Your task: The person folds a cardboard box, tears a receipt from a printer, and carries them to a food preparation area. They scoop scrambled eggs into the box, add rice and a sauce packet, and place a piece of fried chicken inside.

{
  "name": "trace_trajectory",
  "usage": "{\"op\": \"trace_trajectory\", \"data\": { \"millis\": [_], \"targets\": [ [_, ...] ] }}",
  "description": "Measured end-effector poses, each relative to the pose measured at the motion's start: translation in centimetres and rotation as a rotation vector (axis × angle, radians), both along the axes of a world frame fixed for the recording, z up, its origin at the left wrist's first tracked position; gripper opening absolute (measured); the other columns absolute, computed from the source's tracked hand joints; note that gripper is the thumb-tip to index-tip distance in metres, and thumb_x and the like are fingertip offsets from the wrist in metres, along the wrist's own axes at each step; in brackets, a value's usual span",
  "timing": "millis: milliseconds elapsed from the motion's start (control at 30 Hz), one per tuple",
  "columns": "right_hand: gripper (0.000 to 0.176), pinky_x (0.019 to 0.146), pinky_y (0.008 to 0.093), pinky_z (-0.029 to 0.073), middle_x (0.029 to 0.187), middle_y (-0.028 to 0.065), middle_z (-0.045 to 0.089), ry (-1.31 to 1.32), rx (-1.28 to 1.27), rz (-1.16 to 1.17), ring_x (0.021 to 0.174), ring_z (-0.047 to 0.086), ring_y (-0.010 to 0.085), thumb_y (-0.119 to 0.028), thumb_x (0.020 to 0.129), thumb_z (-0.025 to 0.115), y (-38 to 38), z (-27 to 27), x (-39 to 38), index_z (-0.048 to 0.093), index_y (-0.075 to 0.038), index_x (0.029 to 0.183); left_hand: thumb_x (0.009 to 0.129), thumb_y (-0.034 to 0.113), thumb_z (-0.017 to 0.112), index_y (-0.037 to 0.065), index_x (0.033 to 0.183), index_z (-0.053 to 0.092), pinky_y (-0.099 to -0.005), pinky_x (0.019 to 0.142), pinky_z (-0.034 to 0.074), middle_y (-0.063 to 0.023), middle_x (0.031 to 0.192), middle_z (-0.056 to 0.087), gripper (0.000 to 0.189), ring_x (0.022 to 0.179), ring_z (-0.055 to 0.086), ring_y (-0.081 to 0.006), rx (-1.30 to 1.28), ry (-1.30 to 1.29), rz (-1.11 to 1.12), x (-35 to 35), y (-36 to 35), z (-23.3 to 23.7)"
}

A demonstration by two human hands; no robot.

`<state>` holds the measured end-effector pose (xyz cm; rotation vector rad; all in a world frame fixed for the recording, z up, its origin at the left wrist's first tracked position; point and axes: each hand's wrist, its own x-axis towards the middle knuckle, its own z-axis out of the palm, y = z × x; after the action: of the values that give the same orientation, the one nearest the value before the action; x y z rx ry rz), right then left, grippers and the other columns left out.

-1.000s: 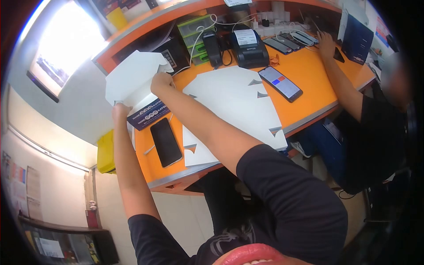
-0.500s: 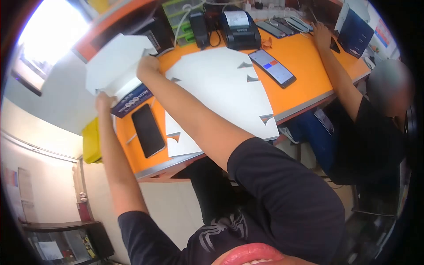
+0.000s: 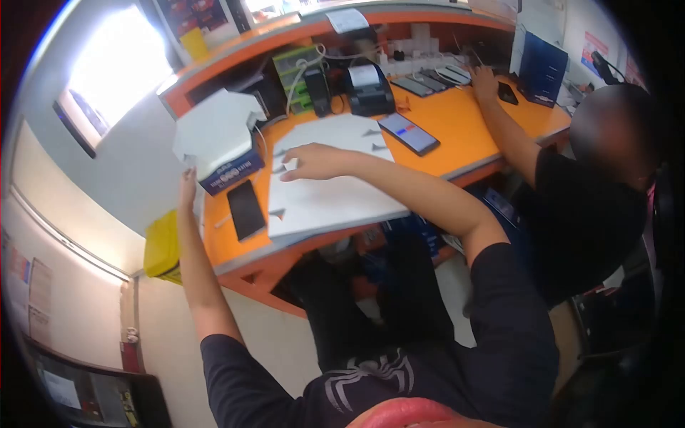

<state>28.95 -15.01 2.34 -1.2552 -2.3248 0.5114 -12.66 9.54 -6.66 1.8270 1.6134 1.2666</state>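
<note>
A blue-and-white cardboard box [image 3: 232, 171] with its white lid flaps raised stands at the left of the orange desk. My left hand [image 3: 188, 184] grips its front left corner, fingers closed at the edge. My right hand [image 3: 314, 161] hovers over a stack of flat white cardboard blanks [image 3: 335, 196] with notched edges. Its thumb and index finger are apart, with nothing between them. A dark phone [image 3: 246, 210] lies between the box and the blanks.
A lit phone [image 3: 409, 134] and a receipt printer [image 3: 368, 93] are behind the blanks on the orange desk [image 3: 464, 135]. Several phones [image 3: 424, 84] line the back. At right sits a co-worker [image 3: 578, 214], one hand on the desk. A yellow bin [image 3: 163, 246] hangs at left.
My right hand has left the box's right side and moved right, over the white blanks, with its fingers opening. My left hand stays at the box corner. The head view has shifted.
</note>
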Motion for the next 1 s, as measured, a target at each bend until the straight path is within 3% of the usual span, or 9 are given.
{"op": "trace_trajectory", "data": {
  "millis": [167,233,300,367,600,733,833,900,1000],
  "targets": [
    [0.043,0.085,0.0334,0.044,0.099,0.0157,0.063,0.059,-0.05,0.057,0.093,0.059,0.0271,-0.039,0.078,0.061,-7.3,-3.5,8.3,0.063,-0.003,0.102,0.088,0.05,0.044,-0.007,0.121,0.045,-0.0378,0.094,0.036,-0.0265,0.119,0.05,0.065,0.113,0.047,-0.0306,-0.034,0.13,0.109,1.6,-15.9,-1.6],
    [0.036,0.086,0.0318,0.042,0.097,0.013,0.064,0.128,0.032,-0.002,0.093,0.059,0.0237,-0.034,0.08,0.061,-8.8,-5.5,9.7,0.065,-0.003,0.098,0.088,0.053,0.04,-0.007,0.118,0.048,-0.039,0.094,0.036,-0.0273,0.116,0.052,0.067,0.112,0.049,-0.0349,-0.313,0.078,0.0,0.3,-18.4,-3.0],
    [0.032,0.085,0.0311,0.042,0.096,0.0115,0.065,0.184,0.084,-0.074,0.092,0.059,0.0213,-0.031,0.081,0.06,-9.3,-6.2,10.3,0.066,-0.003,0.097,0.089,0.054,0.035,-0.006,0.115,0.05,-0.0405,0.092,0.038,-0.0292,0.11,0.055,0.068,0.107,0.051,-0.0402,-0.338,0.479,0.185,-1.1,-19.0,-4.9],
    [0.029,0.083,0.0304,0.043,0.094,0.0103,0.065,0.248,0.138,-0.133,0.09,0.059,0.0186,-0.028,0.082,0.06,-9.1,-6.9,10.9,0.066,-0.003,0.096,0.088,0.055,0.034,-0.007,0.111,0.052,-0.0422,0.088,0.039,-0.0301,0.106,0.055,0.068,0.104,0.051,-0.0421,-0.269,0.531,0.265,0.8,-22.2,-3.7],
    [0.022,0.072,0.0248,0.044,0.084,0.0079,0.065,0.806,0.073,-0.261,0.079,0.058,0.012,-0.018,0.083,0.06,-6.0,-9.5,12.3,0.066,0.004,0.086,0.088,0.052,0.037,-0.001,0.103,0.055,-0.0458,0.081,0.041,-0.0274,0.1,0.057,0.057,0.097,0.053,-0.0412,-0.076,0.527,0.317,1.5,-23.5,-3.9],
    [0.019,0.072,0.0252,0.045,0.082,0.0077,0.065,0.875,0.007,-0.321,0.079,0.058,0.0124,-0.015,0.082,0.061,-6.7,-9.4,11.9,0.065,0.002,0.087,0.089,0.048,0.04,-0.001,0.108,0.054,-0.0429,0.083,0.041,-0.0281,0.102,0.056,0.054,0.099,0.052,-0.0411,-0.162,0.411,0.34,3.2,-24.8,-2.6],
    [0.013,0.079,0.0273,0.044,0.085,0.0103,0.065,0.686,0.149,-0.32,0.081,0.06,0.0161,-0.009,0.079,0.063,-6.6,-8.6,11.8,0.065,0.002,0.087,0.09,0.043,0.044,-0.001,0.119,0.049,-0.0392,0.093,0.037,-0.0244,0.115,0.053,0.053,0.112,0.047,-0.0371,-0.221,0.255,0.355,4.9,-25.6,-1.2],
    [0.01,0.092,0.0362,0.039,0.086,0.011,0.066,0.667,0.137,-0.339,0.086,0.061,0.0201,-0.006,0.077,0.064,-6.2,-8.9,12.1,0.066,0.0,0.085,0.086,0.031,0.055,0.001,0.128,0.041,-0.039,0.1,0.03,-0.019,0.13,0.043,0.053,0.123,0.037,-0.0332,0.079,0.311,0.246,6.0,-24.8,-0.3],
    [0.009,0.09,0.0373,0.039,0.085,0.0104,0.066,0.681,0.074,-0.397,0.087,0.061,0.0213,-0.004,0.075,0.063,-5.6,-8.5,12.0,0.066,-0.001,0.083,0.075,0.019,0.068,0.004,0.13,0.038,-0.0403,0.103,0.027,-0.0155,0.136,0.036,0.064,0.127,0.032,-0.0314,0.162,0.38,0.033,9.6,-21.5,5.6]
  ]
}}
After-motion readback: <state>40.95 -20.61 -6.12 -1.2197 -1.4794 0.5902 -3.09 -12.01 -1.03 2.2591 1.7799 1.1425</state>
